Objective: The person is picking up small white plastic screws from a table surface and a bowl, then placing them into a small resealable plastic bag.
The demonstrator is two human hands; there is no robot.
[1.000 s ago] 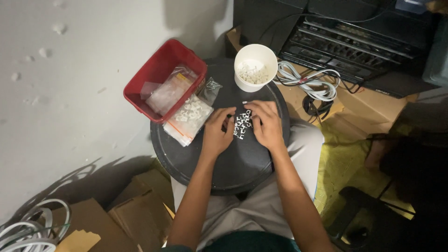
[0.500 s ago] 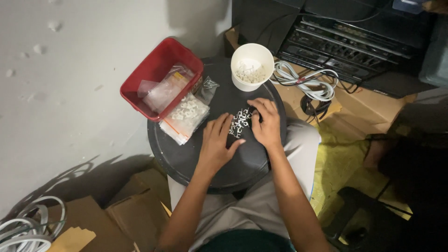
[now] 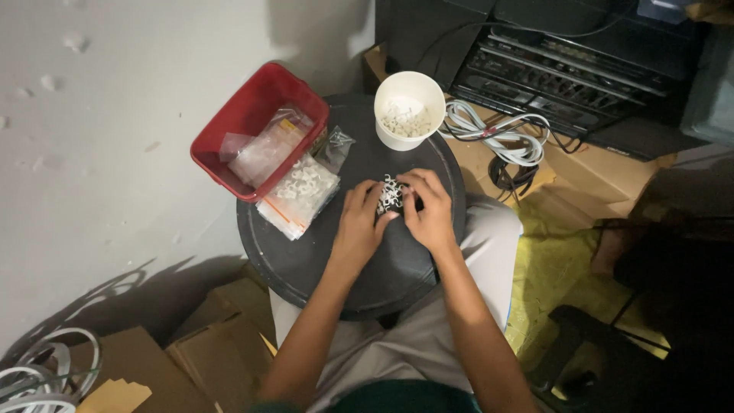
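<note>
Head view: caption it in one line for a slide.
Both hands, left hand and right hand, gather small white clips on a round black tray.

Round dark counter [image 3: 306, 264] fills the middle. At its twelve o'clock stands a white cup [image 3: 409, 107] of small white clips; at ten a red bin [image 3: 229, 130] overhangs the rim, clear bagged clips [image 3: 298, 195] beside it; a loose clip pile [image 3: 390, 195] lies centre.

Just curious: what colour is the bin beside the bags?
Red; the bin shows best in the head view.
</note>
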